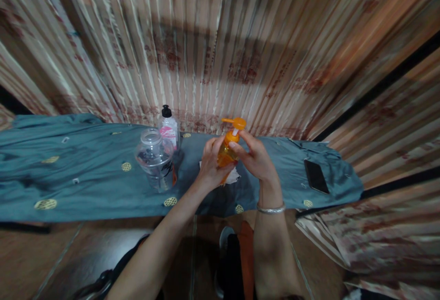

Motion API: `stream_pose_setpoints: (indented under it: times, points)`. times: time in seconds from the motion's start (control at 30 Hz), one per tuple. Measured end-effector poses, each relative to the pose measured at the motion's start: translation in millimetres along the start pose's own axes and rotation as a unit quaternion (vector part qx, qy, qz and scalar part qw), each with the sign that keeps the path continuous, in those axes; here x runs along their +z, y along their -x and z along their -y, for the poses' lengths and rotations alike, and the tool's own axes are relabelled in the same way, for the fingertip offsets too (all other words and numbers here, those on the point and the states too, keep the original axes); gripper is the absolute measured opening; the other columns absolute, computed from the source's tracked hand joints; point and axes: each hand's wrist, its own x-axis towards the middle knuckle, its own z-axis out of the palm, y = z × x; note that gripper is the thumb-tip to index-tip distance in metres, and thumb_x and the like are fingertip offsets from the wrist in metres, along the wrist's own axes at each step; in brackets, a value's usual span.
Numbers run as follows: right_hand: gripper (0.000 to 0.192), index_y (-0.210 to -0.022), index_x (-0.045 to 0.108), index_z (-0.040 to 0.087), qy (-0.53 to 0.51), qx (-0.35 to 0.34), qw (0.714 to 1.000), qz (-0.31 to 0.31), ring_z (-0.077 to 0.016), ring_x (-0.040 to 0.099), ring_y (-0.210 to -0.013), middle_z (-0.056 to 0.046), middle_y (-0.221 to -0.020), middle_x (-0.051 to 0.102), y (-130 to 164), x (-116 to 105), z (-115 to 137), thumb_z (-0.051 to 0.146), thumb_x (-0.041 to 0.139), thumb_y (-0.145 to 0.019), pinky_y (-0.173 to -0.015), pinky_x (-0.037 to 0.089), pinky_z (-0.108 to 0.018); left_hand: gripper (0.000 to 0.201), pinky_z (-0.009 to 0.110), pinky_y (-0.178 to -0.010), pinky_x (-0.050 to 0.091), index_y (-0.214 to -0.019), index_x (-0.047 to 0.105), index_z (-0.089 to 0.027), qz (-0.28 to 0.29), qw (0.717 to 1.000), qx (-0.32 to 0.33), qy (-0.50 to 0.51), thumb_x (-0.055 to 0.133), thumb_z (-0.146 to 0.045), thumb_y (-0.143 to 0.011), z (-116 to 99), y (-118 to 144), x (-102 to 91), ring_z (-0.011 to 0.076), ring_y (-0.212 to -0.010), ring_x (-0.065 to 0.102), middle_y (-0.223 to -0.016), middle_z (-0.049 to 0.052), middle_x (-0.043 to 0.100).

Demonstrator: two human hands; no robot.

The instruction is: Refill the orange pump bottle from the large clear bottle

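Note:
An orange pump bottle (225,157) with amber, see-through sides stands in front of me at the middle of the cloth. Around its body my left hand (212,164) is wrapped. The thumb and fingers of my right hand (256,155) pinch the orange collar just under the pump head (238,123), whose spout points left. Beneath the bottle lies a crumpled white tissue (234,177), partly hidden by my left hand. To the left are a clear wide-bodied plastic jar (156,164) without a lid and a clear bottle (169,130) with a black cap and pink label.
A teal cloth (92,171) with yellow patterns covers the narrow table. Toward its right end lies a black phone (316,176). Striped curtains (192,52) hang close behind the table and on the right, where dark bars (385,84) cross them.

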Motion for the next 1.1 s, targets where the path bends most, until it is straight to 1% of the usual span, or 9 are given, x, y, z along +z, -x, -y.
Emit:
stream_pose_setpoints:
  times: [0.07, 0.13, 0.23, 0.3, 0.37, 0.5, 0.63, 0.83, 1.1]
  points:
    - [0.036, -0.113, 0.065, 0.024, 0.000, 0.020, 1.000, -0.016, -0.0253, 0.066, -0.110, -0.007, -0.118, 0.071, 0.5, 1.5, -0.2, 0.052, 0.057, -0.092, -0.102, 0.049, -0.042, 0.072, 0.055, -0.108, 0.041, -0.142, 0.039, -0.026, 0.002, 1.000, -0.003, 0.001, 0.073, -0.042, -0.081, -0.6, -0.5, -0.6, 0.0328, -0.129, 0.051, -0.134, 0.014, 0.051]
    - [0.043, -0.114, 0.064, 0.023, 0.015, 0.051, 0.997, -0.053, -0.0272, 0.065, -0.112, -0.009, -0.120, 0.071, 0.7, 3.6, -0.2, 0.055, 0.064, -0.086, -0.101, 0.049, -0.043, 0.072, 0.055, -0.109, 0.040, -0.143, 0.039, -0.025, 0.002, 1.000, -0.007, 0.001, 0.073, -0.042, -0.081, -0.6, -0.5, -1.0, 0.0325, -0.129, 0.051, -0.134, 0.014, 0.050]
    - [0.047, -0.108, 0.065, 0.021, 0.032, 0.075, 0.992, -0.093, -0.0287, 0.067, -0.108, -0.009, -0.114, 0.072, 0.2, 5.9, 0.2, 0.058, 0.071, -0.078, -0.098, 0.050, -0.043, 0.072, 0.054, -0.110, 0.040, -0.143, 0.038, -0.024, 0.003, 1.000, -0.010, 0.003, 0.072, -0.042, -0.082, -0.5, 0.1, -1.5, 0.0321, -0.129, 0.051, -0.134, 0.015, 0.050]
    - [0.042, -0.102, 0.066, 0.022, 0.023, 0.067, 0.994, -0.085, -0.0278, 0.068, -0.103, -0.009, -0.110, 0.073, -0.7, 6.0, 0.8, 0.058, 0.068, -0.081, -0.096, 0.050, -0.043, 0.073, 0.055, -0.109, 0.040, -0.143, 0.038, -0.025, 0.005, 1.000, -0.012, 0.002, 0.072, -0.044, -0.082, -0.9, 0.3, -1.8, 0.0325, -0.130, 0.051, -0.134, 0.015, 0.050]
    - [0.037, -0.101, 0.066, 0.022, 0.007, 0.048, 0.997, -0.061, -0.0262, 0.068, -0.101, -0.007, -0.106, 0.073, -1.5, 5.0, 1.8, 0.056, 0.063, -0.086, -0.097, 0.050, -0.041, 0.073, 0.056, -0.109, 0.040, -0.144, 0.038, -0.027, 0.007, 1.000, -0.014, 0.000, 0.072, -0.045, -0.082, -1.1, 0.4, -2.1, 0.0336, -0.130, 0.050, -0.135, 0.014, 0.050]
    - [0.032, -0.107, 0.066, 0.024, -0.026, 0.007, 0.999, -0.028, -0.0244, 0.066, -0.105, -0.005, -0.107, 0.072, -1.7, 1.4, 3.3, 0.052, 0.058, -0.091, -0.101, 0.048, -0.040, 0.075, 0.056, -0.108, 0.041, -0.144, 0.037, -0.028, 0.008, 1.000, -0.012, -0.002, 0.073, -0.045, -0.081, 0.5, 0.7, -2.0, 0.0342, -0.131, 0.050, -0.135, 0.014, 0.050]
    - [0.030, -0.112, 0.066, 0.026, -0.034, -0.003, 0.999, -0.008, -0.0247, 0.064, -0.109, -0.005, -0.112, 0.071, -1.0, -0.6, 3.5, 0.047, 0.056, -0.093, -0.103, 0.047, -0.040, 0.075, 0.056, -0.109, 0.040, -0.144, 0.035, -0.028, 0.003, 1.000, -0.001, 0.000, 0.073, -0.045, -0.081, 3.4, 1.8, -1.2, 0.0332, -0.130, 0.050, -0.136, 0.015, 0.048]
    - [0.029, -0.111, 0.065, 0.026, -0.006, 0.008, 1.000, -0.003, -0.0244, 0.065, -0.105, -0.005, -0.109, 0.071, -1.1, 0.6, 3.3, 0.045, 0.056, -0.093, -0.102, 0.048, -0.041, 0.074, 0.056, -0.110, 0.039, -0.144, 0.036, -0.025, -0.001, 1.000, 0.010, 0.001, 0.071, -0.046, -0.082, 2.0, 2.0, -1.6, 0.0334, -0.131, 0.049, -0.136, 0.016, 0.049]
    - [0.023, -0.106, 0.065, 0.026, 0.016, -0.001, 1.000, -0.008, -0.0235, 0.065, -0.099, -0.005, -0.104, 0.070, -0.5, -0.5, 5.2, 0.043, 0.056, -0.093, -0.104, 0.047, -0.042, 0.076, 0.057, -0.108, 0.040, -0.144, 0.035, -0.028, 0.002, 1.000, 0.002, -0.004, 0.074, -0.041, -0.080, 2.0, 1.4, -0.8, 0.0341, -0.132, 0.049, -0.137, 0.015, 0.049]
